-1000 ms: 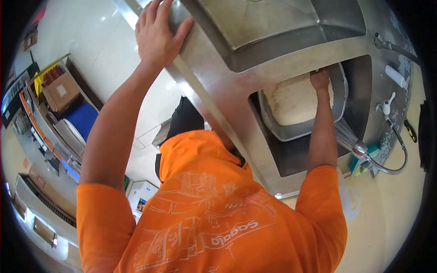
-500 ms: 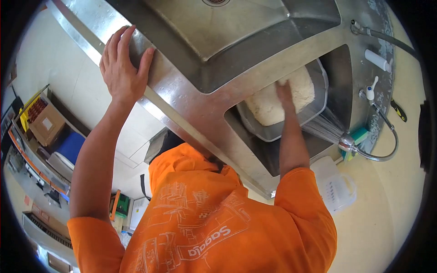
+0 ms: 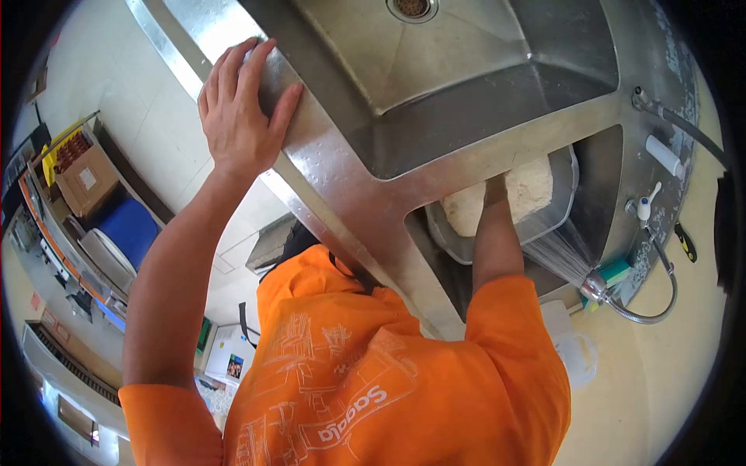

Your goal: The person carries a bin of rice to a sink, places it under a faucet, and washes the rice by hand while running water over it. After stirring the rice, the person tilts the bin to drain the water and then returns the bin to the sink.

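My left hand [image 3: 243, 116] lies with fingers outstretched on the steel front edge of the sink counter [image 3: 339, 180], holding nothing. My right arm reaches down into the smaller basin, where a clear plastic tub [image 3: 573, 182] stands. Inside the tub is a pale off-white, grainy-looking mass [image 3: 532, 189]; I cannot make out its exact kind. Only part of my right hand [image 3: 495, 190] shows over this mass; its fingers are hidden beyond the counter strip between the basins. A shower-type spray head [image 3: 594, 285] sends water toward the basin beside the tub.
The large sink basin [image 3: 458, 66] has a drain [image 3: 412, 8] at its far side. Along the right stand a tap [image 3: 644, 203], a white bottle [image 3: 664, 155], a green sponge [image 3: 616, 272] and a hose [image 3: 676, 128]. A shelf with a cardboard box [image 3: 87, 177] stands at left.
My right hand has moved farther over the pale mass, its fingers passing out of sight behind the counter strip. My left hand stays on the edge. The whole view has shifted slightly.
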